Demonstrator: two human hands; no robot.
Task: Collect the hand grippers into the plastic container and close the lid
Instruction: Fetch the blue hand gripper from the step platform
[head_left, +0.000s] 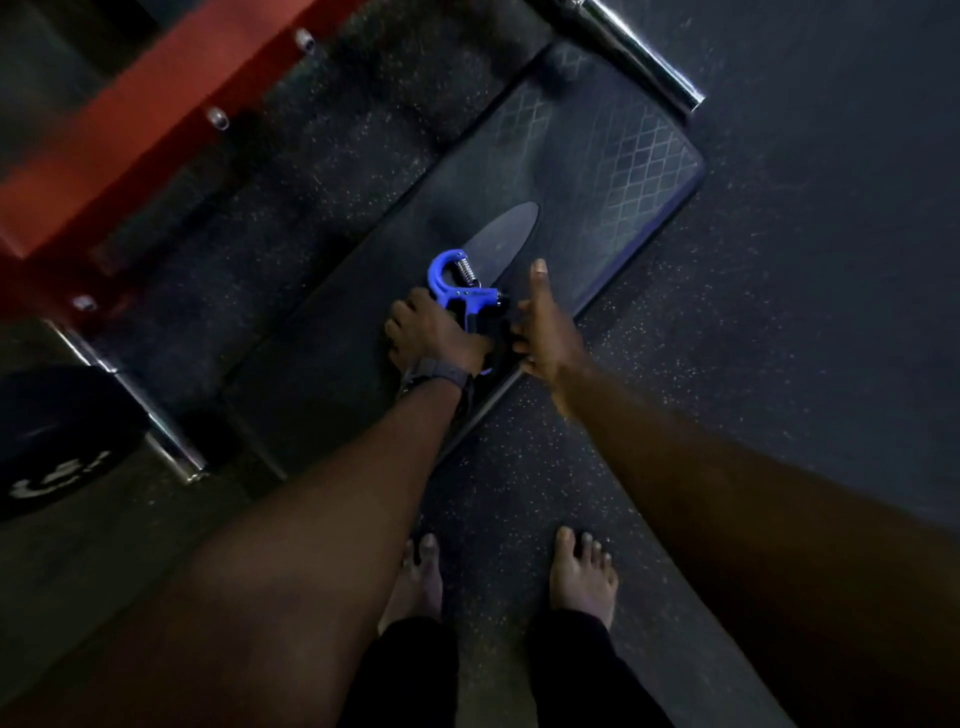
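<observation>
We look down on a dark speckled rubber floor (779, 291), and on it a large dark mat (597, 156) with a diamond pattern lies at a slant, an oval patch near its middle. To the left a red machine frame (104, 140) with bolts crosses the corner, and a chrome bar (644, 57) lies beyond the mat's far end. A black weight plate (57, 441) sits at lower left on another chrome bar. Our bare feet (582, 571) stand on the floor near the mat's edge. Over the mat, our left hand (436, 335), with a grey strap at the wrist, grips the blue hand gripper (452, 280) by its handles, its spring end pointing away. Our right hand (545, 327) is just beside it, thumb raised and fingers curled toward a dark handle; we cannot tell whether it holds anything.
</observation>
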